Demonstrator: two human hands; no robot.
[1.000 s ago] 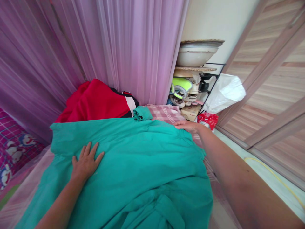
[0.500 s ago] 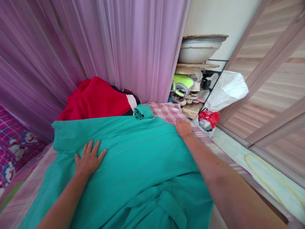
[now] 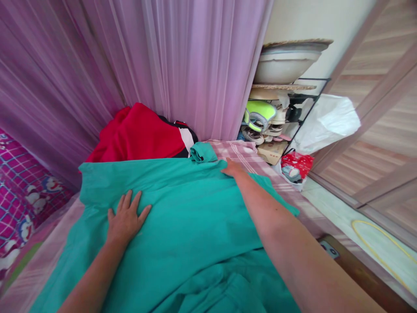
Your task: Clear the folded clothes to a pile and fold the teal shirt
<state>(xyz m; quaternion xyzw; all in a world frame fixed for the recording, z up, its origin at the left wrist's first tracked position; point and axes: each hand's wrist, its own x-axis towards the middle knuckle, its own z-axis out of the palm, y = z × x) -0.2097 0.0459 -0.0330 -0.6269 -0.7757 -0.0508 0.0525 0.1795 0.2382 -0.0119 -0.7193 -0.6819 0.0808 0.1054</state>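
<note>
The green garment (image 3: pixel 192 208) lay spread over the pink plaid cloth (image 3: pixel 236 152), with its far edge running roughly straight and its near part gathered in loose folds. The left hand (image 3: pixel 126 221) rested palm down on the left portion of the garment, below the far edge; its grip was spread, with the fingers apart and nothing pinched. The right hand (image 3: pixel 232 168) was positioned at the far edge, toward the right side, and touched the fabric. Its fingertips were partly hidden, so whether this grip pinched the fabric could not be determined. The right forearm crossed above the garment's right portion.

A rolled green piece of fabric (image 3: pixel 203 153) lay just beyond the far edge, near the right hand. A red garment (image 3: pixel 140 137) was bunched behind the green one, against the purple curtain (image 3: pixel 195 65). A brown object with a camera block (image 3: pixel 361 271) lay at the lower right, partly covered by the forearm. To the right of the curtain, a black rack (image 3: pixel 314 102) carried a pale basin (image 3: pixel 286 67) and shoes (image 3: pixel 254 137). A white bag (image 3: pixel 329 121) hung beside the rack, above a red bag (image 3: pixel 301 163).
</note>
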